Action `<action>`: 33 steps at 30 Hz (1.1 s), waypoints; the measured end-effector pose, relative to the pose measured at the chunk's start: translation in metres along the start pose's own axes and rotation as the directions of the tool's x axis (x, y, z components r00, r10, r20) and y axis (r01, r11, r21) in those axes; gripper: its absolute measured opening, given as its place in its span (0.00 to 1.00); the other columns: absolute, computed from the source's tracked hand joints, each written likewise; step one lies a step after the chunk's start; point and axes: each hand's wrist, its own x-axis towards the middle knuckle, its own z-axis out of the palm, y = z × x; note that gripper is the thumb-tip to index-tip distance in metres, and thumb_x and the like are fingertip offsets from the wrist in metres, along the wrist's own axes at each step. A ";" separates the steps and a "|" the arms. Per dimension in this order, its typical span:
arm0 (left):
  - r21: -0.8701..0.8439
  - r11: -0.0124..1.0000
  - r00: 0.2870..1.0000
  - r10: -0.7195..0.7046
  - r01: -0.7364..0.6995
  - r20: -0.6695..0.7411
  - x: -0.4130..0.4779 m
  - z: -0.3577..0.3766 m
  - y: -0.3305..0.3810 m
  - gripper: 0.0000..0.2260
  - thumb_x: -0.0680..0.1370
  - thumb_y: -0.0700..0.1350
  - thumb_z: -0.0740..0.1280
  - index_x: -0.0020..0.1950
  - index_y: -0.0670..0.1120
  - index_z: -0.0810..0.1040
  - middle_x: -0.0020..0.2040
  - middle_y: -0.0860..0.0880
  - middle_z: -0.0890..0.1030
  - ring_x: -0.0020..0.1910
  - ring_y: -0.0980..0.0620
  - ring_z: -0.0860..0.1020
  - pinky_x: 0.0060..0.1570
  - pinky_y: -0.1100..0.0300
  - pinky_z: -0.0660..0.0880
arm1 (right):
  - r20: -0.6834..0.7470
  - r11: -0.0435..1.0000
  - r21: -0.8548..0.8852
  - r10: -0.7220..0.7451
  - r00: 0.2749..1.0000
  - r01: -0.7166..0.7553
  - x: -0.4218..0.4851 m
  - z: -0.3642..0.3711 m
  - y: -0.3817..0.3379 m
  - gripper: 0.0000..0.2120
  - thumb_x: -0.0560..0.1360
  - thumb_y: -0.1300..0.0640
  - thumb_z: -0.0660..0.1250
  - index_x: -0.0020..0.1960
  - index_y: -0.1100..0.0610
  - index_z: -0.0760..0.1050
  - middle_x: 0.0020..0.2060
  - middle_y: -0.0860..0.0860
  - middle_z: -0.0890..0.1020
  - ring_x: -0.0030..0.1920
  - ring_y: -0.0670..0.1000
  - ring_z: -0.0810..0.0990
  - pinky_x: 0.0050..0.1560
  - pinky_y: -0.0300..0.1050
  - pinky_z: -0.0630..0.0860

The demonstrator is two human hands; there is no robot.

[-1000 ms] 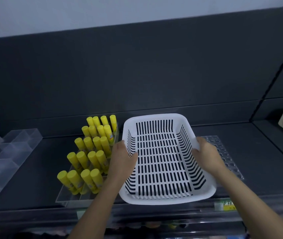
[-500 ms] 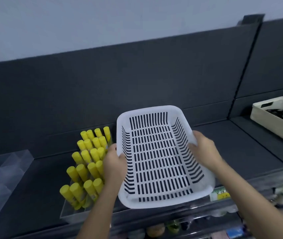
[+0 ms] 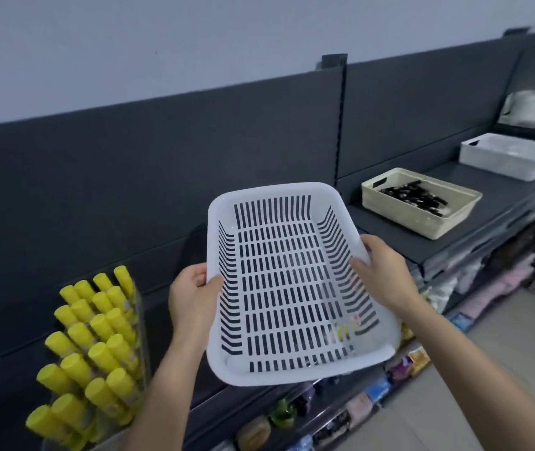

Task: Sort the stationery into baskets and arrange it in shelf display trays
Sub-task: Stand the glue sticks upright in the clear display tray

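Observation:
An empty white slotted basket (image 3: 292, 288) is held up in the air above the dark shelf (image 3: 448, 236). My left hand (image 3: 191, 297) grips its left rim, thumb inside the wall. My right hand (image 3: 383, 271) grips the right rim the same way. At the lower left, several yellow-capped glue sticks (image 3: 93, 346) stand in rows in a clear display tray (image 3: 135, 320).
A cream basket (image 3: 422, 203) with black pens sits on the shelf to the right. A white basket (image 3: 510, 156) stands farther right. Lower shelves below hold colourful packaged goods (image 3: 389, 379). Tiled floor (image 3: 487, 369) shows at the lower right.
Both hands have lifted the basket off the shelf and carried it up and to the right. The view has swung right, bringing the cream and white baskets into sight.

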 end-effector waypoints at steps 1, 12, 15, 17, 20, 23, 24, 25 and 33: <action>-0.003 1.000 1.000 0.007 -0.007 0.014 -0.001 0.009 0.003 0.11 0.73 0.37 0.68 0.44 0.54 0.78 0.40 0.55 0.84 0.39 0.54 0.84 0.36 0.55 0.81 | -0.014 1.000 -0.007 0.008 1.000 -0.009 0.000 -0.008 0.004 0.11 0.78 0.57 0.61 0.60 0.52 0.71 0.43 0.43 0.78 0.39 0.42 0.78 0.31 0.36 0.70; -0.034 0.997 0.991 0.075 -0.072 0.111 -0.011 0.138 0.052 0.09 0.72 0.36 0.68 0.48 0.49 0.80 0.45 0.51 0.85 0.43 0.51 0.84 0.45 0.47 0.82 | -0.191 0.996 -0.092 -0.012 0.981 -0.005 0.036 -0.116 0.060 0.08 0.76 0.58 0.62 0.54 0.52 0.72 0.42 0.47 0.78 0.36 0.39 0.74 0.29 0.33 0.66; -0.046 0.996 0.989 0.083 -0.078 0.119 -0.017 0.182 0.061 0.09 0.73 0.36 0.68 0.48 0.49 0.80 0.45 0.51 0.85 0.43 0.50 0.84 0.45 0.47 0.82 | -0.206 0.996 -0.092 -0.013 0.978 -0.006 0.051 -0.151 0.083 0.10 0.76 0.59 0.62 0.57 0.54 0.72 0.42 0.48 0.77 0.36 0.44 0.75 0.32 0.40 0.70; -0.057 0.995 0.989 0.086 -0.079 0.121 -0.023 0.211 0.064 0.09 0.73 0.36 0.68 0.48 0.49 0.80 0.45 0.51 0.85 0.42 0.50 0.84 0.43 0.48 0.82 | -0.203 0.997 -0.080 -0.021 0.979 0.005 0.058 -0.172 0.099 0.12 0.76 0.60 0.61 0.59 0.52 0.72 0.43 0.48 0.78 0.36 0.44 0.76 0.33 0.41 0.72; -0.068 0.995 0.988 0.084 -0.075 0.127 -0.033 0.252 0.070 0.10 0.72 0.36 0.69 0.48 0.49 0.80 0.45 0.51 0.85 0.42 0.50 0.84 0.42 0.49 0.82 | -0.202 0.998 -0.062 -0.016 0.979 0.003 0.064 -0.203 0.126 0.18 0.76 0.61 0.61 0.64 0.50 0.70 0.47 0.47 0.80 0.38 0.42 0.78 0.32 0.35 0.71; -0.076 0.994 0.984 0.084 -0.072 0.157 -0.039 0.292 0.078 0.10 0.71 0.37 0.69 0.50 0.48 0.80 0.46 0.51 0.85 0.43 0.50 0.84 0.45 0.47 0.82 | -0.232 0.998 -0.056 0.016 0.973 -0.030 0.073 -0.233 0.151 0.18 0.76 0.61 0.60 0.65 0.51 0.70 0.47 0.46 0.80 0.38 0.40 0.77 0.30 0.34 0.68; -0.075 0.995 0.982 0.084 -0.072 0.170 -0.041 0.306 0.081 0.10 0.71 0.37 0.69 0.50 0.49 0.80 0.46 0.51 0.85 0.43 0.50 0.84 0.45 0.46 0.82 | -0.241 0.997 -0.060 0.026 0.970 -0.042 0.076 -0.243 0.158 0.17 0.76 0.61 0.60 0.63 0.52 0.71 0.47 0.47 0.80 0.38 0.41 0.77 0.30 0.35 0.67; -0.074 0.995 0.979 0.085 -0.072 0.185 -0.043 0.319 0.084 0.10 0.71 0.37 0.69 0.50 0.48 0.80 0.46 0.51 0.85 0.43 0.50 0.84 0.45 0.46 0.82 | -0.248 0.996 -0.070 0.033 0.968 -0.052 0.079 -0.253 0.166 0.16 0.76 0.61 0.60 0.62 0.53 0.71 0.46 0.48 0.80 0.38 0.41 0.76 0.30 0.36 0.67; -0.082 0.993 0.953 0.104 -0.084 0.286 -0.035 0.423 0.100 0.10 0.72 0.35 0.68 0.46 0.49 0.79 0.43 0.52 0.85 0.40 0.51 0.84 0.41 0.50 0.82 | -0.297 0.987 -0.083 0.107 0.949 -0.137 0.109 -0.314 0.224 0.12 0.76 0.61 0.60 0.58 0.54 0.72 0.43 0.49 0.80 0.38 0.48 0.78 0.33 0.44 0.73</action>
